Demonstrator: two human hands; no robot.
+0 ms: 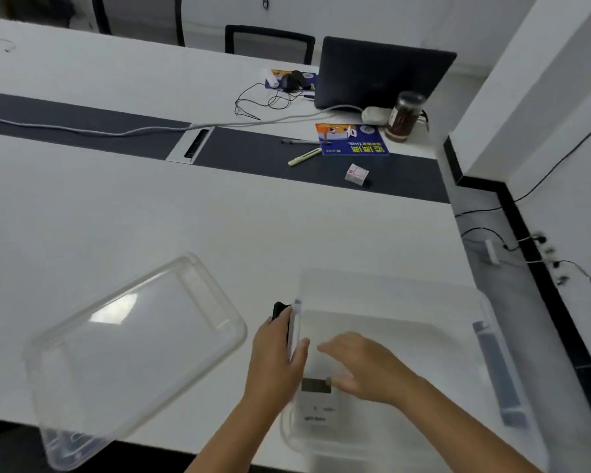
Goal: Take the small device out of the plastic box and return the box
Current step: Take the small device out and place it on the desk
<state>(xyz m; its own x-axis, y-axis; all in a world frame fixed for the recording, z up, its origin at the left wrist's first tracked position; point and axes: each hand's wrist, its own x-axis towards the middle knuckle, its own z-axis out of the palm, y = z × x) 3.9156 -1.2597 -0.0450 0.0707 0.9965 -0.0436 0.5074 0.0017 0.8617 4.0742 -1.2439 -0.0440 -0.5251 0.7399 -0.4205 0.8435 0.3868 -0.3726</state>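
A clear plastic box [458, 302] stands open on the white table at the near right. Inside it, near the left wall, lies a small white device [316, 402] with a dark screen. My left hand [277, 356] grips the box's left rim, its fingers over the black latch there. My right hand [362, 367] reaches into the box with its fingers spread, hovering just above the device and touching its top right edge. The box's clear lid [130, 343] lies on the table to the left, hanging over the near edge.
Further back on the table [185, 216] are a small white and red carton [356, 173], a blue card [352, 139], a pen, a jar [405, 116], a closed dark laptop [382, 76] and cables. The wall and floor cables lie on the right.
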